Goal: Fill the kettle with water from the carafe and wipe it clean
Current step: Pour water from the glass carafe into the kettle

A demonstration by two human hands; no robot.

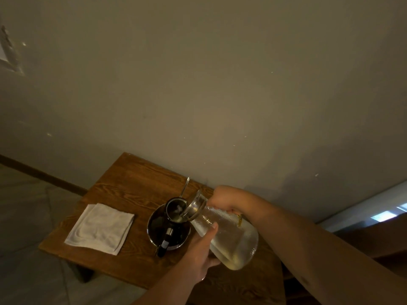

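Tilting dimpled glass carafe [226, 234] over round dark kettle [169, 225].

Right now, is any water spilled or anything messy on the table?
No spill shows. The carafe is tipped on purpose, spout over the open kettle, held by the left hand and right hand. The folded white cloth lies neat on the wooden table.

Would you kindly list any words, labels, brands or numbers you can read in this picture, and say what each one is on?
None can be read.
Carafe: bare textured glass, no label showing.
Kettle: dark, no marking legible in the dim light.
Cloth: plain white.
Wall fitting at upper left: too blurred to tell.
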